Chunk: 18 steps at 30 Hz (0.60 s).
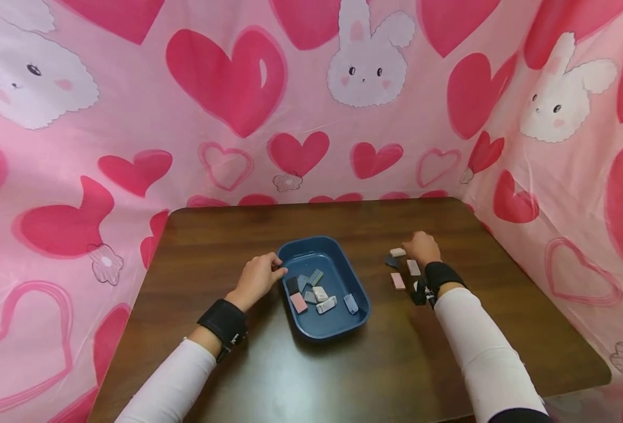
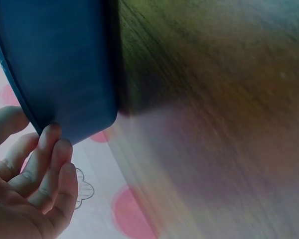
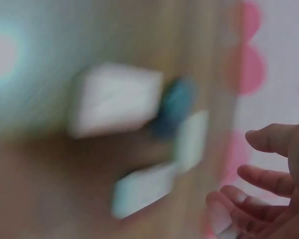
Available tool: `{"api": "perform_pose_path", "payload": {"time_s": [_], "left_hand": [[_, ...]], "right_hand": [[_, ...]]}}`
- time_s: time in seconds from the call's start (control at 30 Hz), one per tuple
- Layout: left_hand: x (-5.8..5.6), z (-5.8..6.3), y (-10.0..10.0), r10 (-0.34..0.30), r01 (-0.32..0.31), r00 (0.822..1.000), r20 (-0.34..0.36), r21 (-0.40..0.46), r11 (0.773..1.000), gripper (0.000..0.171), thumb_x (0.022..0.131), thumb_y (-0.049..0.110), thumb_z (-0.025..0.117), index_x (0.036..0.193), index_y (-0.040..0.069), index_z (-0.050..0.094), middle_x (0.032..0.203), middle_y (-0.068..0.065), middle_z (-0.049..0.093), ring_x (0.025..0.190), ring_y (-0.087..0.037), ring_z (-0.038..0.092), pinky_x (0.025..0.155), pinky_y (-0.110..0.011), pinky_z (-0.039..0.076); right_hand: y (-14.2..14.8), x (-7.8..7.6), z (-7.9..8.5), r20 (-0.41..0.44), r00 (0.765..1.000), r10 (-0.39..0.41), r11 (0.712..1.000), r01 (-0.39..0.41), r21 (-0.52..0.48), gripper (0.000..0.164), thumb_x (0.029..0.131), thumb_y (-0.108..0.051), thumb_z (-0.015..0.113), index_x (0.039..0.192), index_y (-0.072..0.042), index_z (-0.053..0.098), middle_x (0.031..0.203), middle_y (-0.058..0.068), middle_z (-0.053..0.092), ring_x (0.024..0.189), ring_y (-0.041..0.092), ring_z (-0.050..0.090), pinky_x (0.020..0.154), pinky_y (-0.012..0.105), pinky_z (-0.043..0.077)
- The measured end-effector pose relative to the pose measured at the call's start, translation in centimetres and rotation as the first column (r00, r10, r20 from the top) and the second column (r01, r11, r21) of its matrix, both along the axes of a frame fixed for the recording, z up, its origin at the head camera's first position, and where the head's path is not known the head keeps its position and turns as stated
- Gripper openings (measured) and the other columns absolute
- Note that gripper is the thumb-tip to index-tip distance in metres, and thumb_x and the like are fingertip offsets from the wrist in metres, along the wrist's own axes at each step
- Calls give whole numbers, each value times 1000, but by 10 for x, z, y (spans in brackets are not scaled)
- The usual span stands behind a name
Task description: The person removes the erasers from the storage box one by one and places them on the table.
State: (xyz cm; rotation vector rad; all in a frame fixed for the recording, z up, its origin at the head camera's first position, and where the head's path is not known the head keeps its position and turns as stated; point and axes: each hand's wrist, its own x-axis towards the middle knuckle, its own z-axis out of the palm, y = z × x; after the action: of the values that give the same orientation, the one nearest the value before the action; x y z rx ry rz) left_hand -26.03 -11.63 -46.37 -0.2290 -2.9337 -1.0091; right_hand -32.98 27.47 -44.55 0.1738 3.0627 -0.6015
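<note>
Though apart, right grip (image 1: 422, 248) beside white block (image 1: 397, 252); left grip (image 1: 256, 277) in a pinch on blue tray (image 1: 334, 277)

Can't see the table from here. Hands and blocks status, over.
Left hand holds blue tray at its rim. Right hand by loose blocks, no grip visible. More blocks in tray; nothing seen obstructing.

no readable text, label or number anywhere.

Arms (image 1: 482, 346) extended, left grip (image 1: 254, 281) pinching, right grip (image 1: 423, 249) fingers (image 3: 266, 180) parted
</note>
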Motion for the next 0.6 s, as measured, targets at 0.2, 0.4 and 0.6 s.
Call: {"api": "perform_pose_path", "payload": {"time_s": [0.2,0.4,0.6], "left_hand": [[-3,0,-2,-2,2,1000,10,0,1000,27,89,22,72,108,3,69,97,-11,72,79,-21,60,75,-36,55],[-6,3,4,-43,45,999,32,-49,998,27,89,21,71,109,4,68,94,-11,70,77,-21,58,70,-32,55],[-6,6,3,-56,56,998,11,-69,996,26,90,21,71,108,2,69,91,-10,70,72,-19,56,67,-29,53]], "right_hand": [[-82,-15,43,-75,981,179,978,-185,-94,29,90,-24,63,103,1,70,101,18,71,92,33,64,78,41,51],[-158,-9,48,128,926,354,928,-331,-172,24,92,-25,66,97,-3,73,87,12,67,75,21,56,62,27,45],[-207,3,23,317,813,489,855,-518,11,22,85,-25,73,96,-5,72,90,5,68,76,17,59,67,28,50]]}}
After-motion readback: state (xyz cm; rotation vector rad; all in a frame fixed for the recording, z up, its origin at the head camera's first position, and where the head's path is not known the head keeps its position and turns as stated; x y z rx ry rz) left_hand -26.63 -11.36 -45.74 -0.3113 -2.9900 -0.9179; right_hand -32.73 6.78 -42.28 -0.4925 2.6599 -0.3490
